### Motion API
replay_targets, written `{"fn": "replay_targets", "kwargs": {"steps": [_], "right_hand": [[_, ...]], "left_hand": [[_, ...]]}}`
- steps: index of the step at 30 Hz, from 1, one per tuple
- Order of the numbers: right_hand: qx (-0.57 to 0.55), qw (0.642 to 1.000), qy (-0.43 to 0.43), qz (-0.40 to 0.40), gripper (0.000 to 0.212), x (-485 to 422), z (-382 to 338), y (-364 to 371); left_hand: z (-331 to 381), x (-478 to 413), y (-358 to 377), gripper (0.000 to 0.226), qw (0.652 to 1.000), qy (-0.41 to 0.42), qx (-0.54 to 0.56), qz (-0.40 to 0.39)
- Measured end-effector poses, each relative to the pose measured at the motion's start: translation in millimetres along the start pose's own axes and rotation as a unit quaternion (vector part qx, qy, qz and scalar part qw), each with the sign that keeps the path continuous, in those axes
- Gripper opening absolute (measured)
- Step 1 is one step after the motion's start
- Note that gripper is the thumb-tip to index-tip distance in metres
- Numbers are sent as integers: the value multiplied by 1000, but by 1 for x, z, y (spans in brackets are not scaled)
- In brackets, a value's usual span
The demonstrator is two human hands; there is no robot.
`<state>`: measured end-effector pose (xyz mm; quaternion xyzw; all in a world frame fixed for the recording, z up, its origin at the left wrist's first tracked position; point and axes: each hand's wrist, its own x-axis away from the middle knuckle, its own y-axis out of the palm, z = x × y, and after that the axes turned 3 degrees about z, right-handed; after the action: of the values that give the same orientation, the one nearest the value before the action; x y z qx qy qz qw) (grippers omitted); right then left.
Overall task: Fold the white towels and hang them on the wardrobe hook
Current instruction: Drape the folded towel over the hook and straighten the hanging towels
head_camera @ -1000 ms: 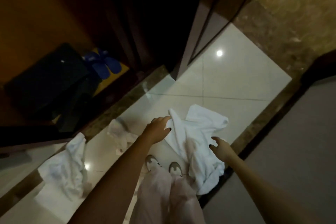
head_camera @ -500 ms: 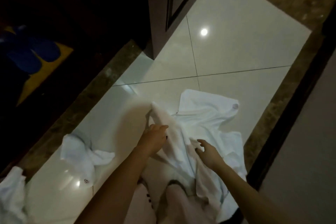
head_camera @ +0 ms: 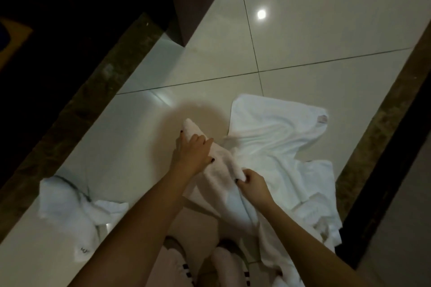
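Both your hands have closed in on the large white towel (head_camera: 275, 142), which lies crumpled on the tiled floor (head_camera: 314, 37) before your feet (head_camera: 225, 261). Your left hand (head_camera: 192, 155) grips its raised ridge, fingers (head_camera: 200, 141) curled over; your right hand (head_camera: 253, 185) pinches the same ridge nearer you. A second white towel (head_camera: 67, 212) lies apart, leftward.

Both bare arms reach down and forward. The left hand (head_camera: 192, 154) lies knuckles up, its fingers (head_camera: 201, 141) curled over a bunched fold of the white towel (head_camera: 268, 137). The right hand (head_camera: 253, 185), just beside it, pinches the same fold.
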<state>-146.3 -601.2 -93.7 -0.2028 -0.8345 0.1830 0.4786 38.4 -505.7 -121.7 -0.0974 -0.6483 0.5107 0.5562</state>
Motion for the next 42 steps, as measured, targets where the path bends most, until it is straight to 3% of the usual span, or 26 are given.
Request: {"fn": "replay_targets", "kwargs": {"steps": [3, 5, 8, 12, 16, 21, 30, 36, 39, 42], "right_hand": [[-45, 998, -50, 1, 11, 41, -23, -16], [-55, 995, -85, -15, 13, 74, -41, -35], [-28, 990, -133, -49, 17, 120, -75, -73], [2, 988, -146, -52, 30, 168, -132, -143], [48, 980, -194, -18, 31, 221, -190, -217], [81, 969, -223, 66, 10, 297, -255, -290], [43, 931, -308, 193, 22, 451, -390, -386], [20, 903, -401, 151, 31, 529, -481, -439], [36, 876, -463, 131, 33, 566, -519, -456], [44, 851, -510, 121, 31, 597, -553, -471]], "left_hand": [[-2, 33, -21, 56, 999, 33, 28, -7], [-1, 59, -45, 49, 993, 52, 101, 12], [9, 98, -98, 57, 966, 126, 221, 47], [25, 146, -192, 30, 954, 229, 188, 48], [38, 196, -291, 26, 961, 202, 182, 57], [66, 284, -411, 23, 923, 179, 334, 68], [74, 450, -619, 23, 880, 180, 429, 95], [57, 549, -723, 19, 882, 150, 422, 146], [43, 592, -752, 29, 913, 109, 367, 143], [18, 636, -766, 13, 928, 62, 319, 181]]}}
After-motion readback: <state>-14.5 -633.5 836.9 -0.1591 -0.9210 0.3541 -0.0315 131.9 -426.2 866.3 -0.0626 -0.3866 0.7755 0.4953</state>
